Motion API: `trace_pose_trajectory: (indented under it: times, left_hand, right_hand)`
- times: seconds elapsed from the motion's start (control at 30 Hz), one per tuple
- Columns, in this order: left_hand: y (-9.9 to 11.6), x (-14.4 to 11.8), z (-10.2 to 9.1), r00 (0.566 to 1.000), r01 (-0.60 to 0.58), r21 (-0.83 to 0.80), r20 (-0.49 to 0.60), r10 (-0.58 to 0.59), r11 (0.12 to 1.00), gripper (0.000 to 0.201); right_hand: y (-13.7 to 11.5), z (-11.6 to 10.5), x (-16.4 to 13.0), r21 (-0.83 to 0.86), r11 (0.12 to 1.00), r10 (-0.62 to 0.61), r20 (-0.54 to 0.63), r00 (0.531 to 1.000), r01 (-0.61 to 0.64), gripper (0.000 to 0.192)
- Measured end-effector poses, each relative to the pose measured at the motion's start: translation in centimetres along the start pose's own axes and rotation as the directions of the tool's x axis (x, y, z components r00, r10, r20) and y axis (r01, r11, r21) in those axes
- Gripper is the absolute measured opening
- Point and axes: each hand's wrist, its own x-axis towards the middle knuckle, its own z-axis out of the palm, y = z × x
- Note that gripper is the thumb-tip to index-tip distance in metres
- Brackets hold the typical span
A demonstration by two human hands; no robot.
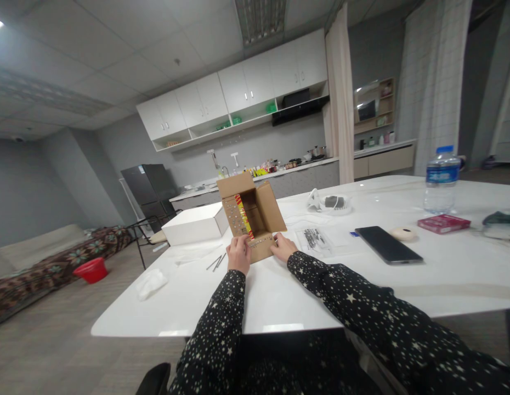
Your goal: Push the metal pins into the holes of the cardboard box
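A small brown cardboard box (250,216) with its flaps open stands near the front-left part of the white table (321,291), tipped so that its open mouth faces the person; a strip of red and yellow paper (243,216) runs down its inner left wall. Both hands are at the lowest flap, which lies flat on the table toward the person. The left hand (238,253) curls over the flap's left end, fingers bent around its edge, and the right hand (283,247) presses on the right end with fingers laid flat and slightly spread; neither is clenched into a fist. The box sits directly ahead of both hands, its opening running away from the person toward the far edge, and the two hands are about equally near to it, one at each corner of the flap. Just left of the box lies a flat white carton (195,224), and a few thin dark nails or pins (216,263) rest on the table near the left hand. Toward the right edge are a black phone (389,244), a red packet (443,223) and a clear water bottle (441,180).
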Motion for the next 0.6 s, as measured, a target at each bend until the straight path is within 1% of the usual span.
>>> trace_pose_trajectory:
  times: [0.17, 0.33, 0.4, 0.6]
  left_hand:
    - [0.2, -0.2, -0.3, 0.997, -0.073, -0.055, -0.004, 0.073, 0.996, 0.025]
    - [0.4, -0.5, 0.4, 0.979, -0.204, -0.194, -0.028, 0.203, 0.960, 0.023]
    - [0.6, -0.6, 0.9, 0.972, -0.231, -0.235, -0.018, 0.233, 0.944, 0.023]
    - [1.0, -1.0, 1.9, 0.958, -0.267, -0.227, 0.047, 0.284, 0.936, 0.024]
  right_hand:
    - [0.1, 0.1, 0.0, 0.003, 1.000, -0.003, -0.003, 1.000, 0.003, 0.027]
    - [0.1, 0.1, 0.0, 0.000, 1.000, 0.000, -0.002, 1.000, 0.000, 0.028]
    - [0.1, 0.0, -0.1, 0.009, 1.000, -0.001, 0.004, 1.000, 0.001, 0.029]
    - [0.2, -0.1, 0.0, 0.023, 1.000, 0.013, 0.014, 1.000, -0.013, 0.031]
